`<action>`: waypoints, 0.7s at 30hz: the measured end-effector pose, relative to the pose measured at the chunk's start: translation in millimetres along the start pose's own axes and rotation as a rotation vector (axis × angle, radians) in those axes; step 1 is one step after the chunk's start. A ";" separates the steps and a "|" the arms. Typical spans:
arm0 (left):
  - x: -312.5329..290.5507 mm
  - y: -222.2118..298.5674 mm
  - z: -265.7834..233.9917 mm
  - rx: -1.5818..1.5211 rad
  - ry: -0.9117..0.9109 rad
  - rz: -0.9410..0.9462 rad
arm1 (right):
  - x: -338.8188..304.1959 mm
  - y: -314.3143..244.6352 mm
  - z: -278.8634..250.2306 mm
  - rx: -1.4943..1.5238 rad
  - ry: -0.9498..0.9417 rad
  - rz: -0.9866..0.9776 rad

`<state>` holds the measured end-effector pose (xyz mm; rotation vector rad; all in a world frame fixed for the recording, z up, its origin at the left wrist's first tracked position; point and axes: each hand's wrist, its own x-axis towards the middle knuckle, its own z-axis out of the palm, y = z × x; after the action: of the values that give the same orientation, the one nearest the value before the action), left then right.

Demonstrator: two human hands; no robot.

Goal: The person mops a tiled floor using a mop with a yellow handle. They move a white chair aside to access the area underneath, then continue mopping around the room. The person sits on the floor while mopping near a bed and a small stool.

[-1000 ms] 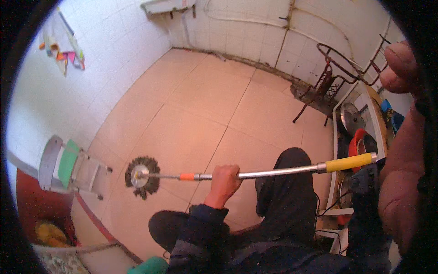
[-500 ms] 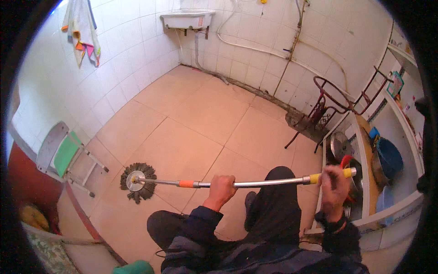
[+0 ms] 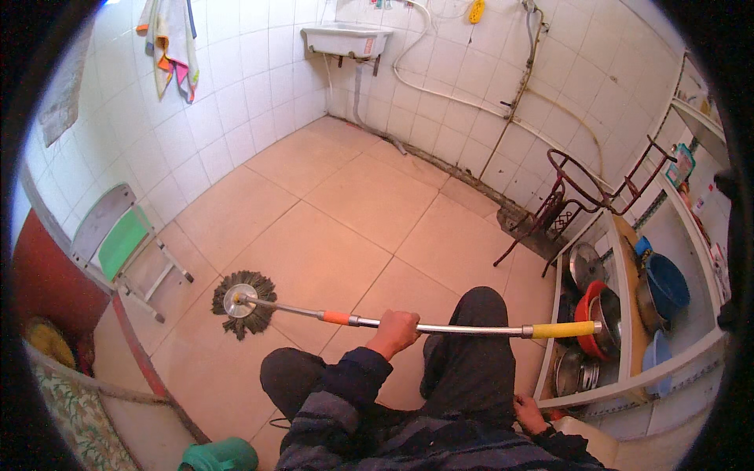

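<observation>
A mop with a silver pole (image 3: 463,330) lies across in front of me, with an orange band and a yellow grip at its right end. Its round head (image 3: 245,304) of dark grey strands, around a metal disc, rests on the tiled floor at the left. My left hand (image 3: 397,334) is wrapped round the middle of the pole, above my knees. Down beside my right thigh, my right hand (image 3: 532,414) is off the mop, close to the low edge of the shelf unit; its fingers are too small and partly hidden to read.
On the left stands a folding chair (image 3: 126,243) with a green backrest. A shelf unit (image 3: 626,357) with pots and basins is at the right, beside a dark metal frame (image 3: 573,196). A sink (image 3: 345,41) hangs on the far wall. Something green (image 3: 224,454) sits at lower left.
My right hand has let go of the yellow grip and dropped beside my right thigh. My left hand still holds the pole, and the view has shifted slightly.
</observation>
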<state>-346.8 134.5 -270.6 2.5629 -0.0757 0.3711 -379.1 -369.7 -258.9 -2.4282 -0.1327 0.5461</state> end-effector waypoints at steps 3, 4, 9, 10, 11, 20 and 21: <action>0.4 1.2 -1.8 0.044 -0.008 -0.026 | 3.8 29.0 0.4 -0.010 -0.069 0.155; 1.3 0.9 -3.5 0.036 0.012 -0.015 | 7.4 35.4 0.5 -0.033 -0.110 0.226; 4.7 -1.0 -8.9 -0.003 0.078 -0.003 | -21.6 24.1 -25.3 0.060 -0.260 0.074; 3.7 -0.9 -8.6 -0.002 0.050 -0.022 | -24.4 9.3 -30.1 0.026 -0.287 0.106; 3.6 -0.6 -7.6 0.014 0.069 0.006 | -29.5 -4.5 -32.8 0.005 -0.335 0.164; -1.1 -6.2 7.6 -0.038 0.037 -0.013 | -27.7 -61.2 -30.9 -0.261 -0.570 -0.116; -0.3 -7.3 8.0 -0.035 0.045 -0.022 | -31.4 -61.8 -27.2 -0.240 -0.506 -0.028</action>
<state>-344.2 136.5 -280.9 2.5171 -0.0376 0.4154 -393.9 -343.3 -190.8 -2.4560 -0.4656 1.1811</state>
